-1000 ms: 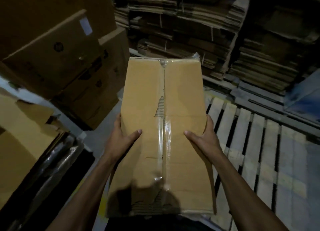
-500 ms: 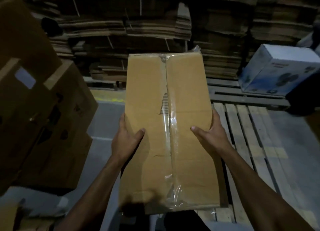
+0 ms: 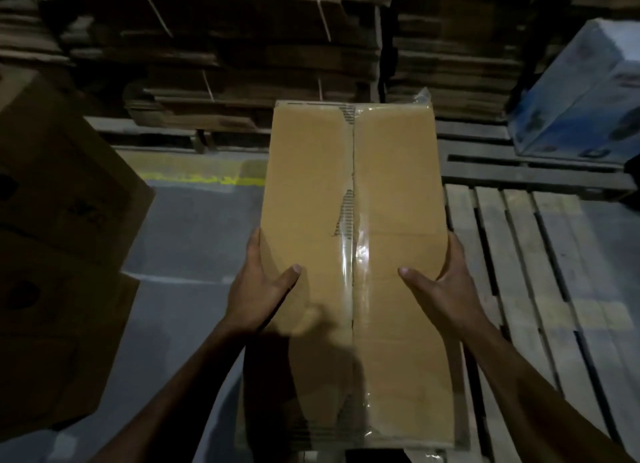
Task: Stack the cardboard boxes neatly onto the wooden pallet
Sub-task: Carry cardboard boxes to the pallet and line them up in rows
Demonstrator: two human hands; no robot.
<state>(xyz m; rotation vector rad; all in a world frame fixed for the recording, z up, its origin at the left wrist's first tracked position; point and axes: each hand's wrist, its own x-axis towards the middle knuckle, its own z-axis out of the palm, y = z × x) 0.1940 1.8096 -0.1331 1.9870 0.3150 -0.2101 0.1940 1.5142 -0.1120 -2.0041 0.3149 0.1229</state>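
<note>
Mid-carry, with the cardboard box [image 3: 353,240] held in the air just left of the wooden pallet [image 3: 540,289], left hand [image 3: 258,289] and right hand [image 3: 441,289] each grasping a long side, pallet slats bare in view, nothing yet stacked.

Your right side opens onto the bare slats of the wooden pallet [image 3: 540,282], and grey floor [image 3: 194,240] lies open to your left front. Stacked brown boxes [image 3: 59,254] crowd your left, flattened cardboard stacks [image 3: 263,53] wall off the far side, and a blue box [image 3: 581,105] blocks the far right corner.
</note>
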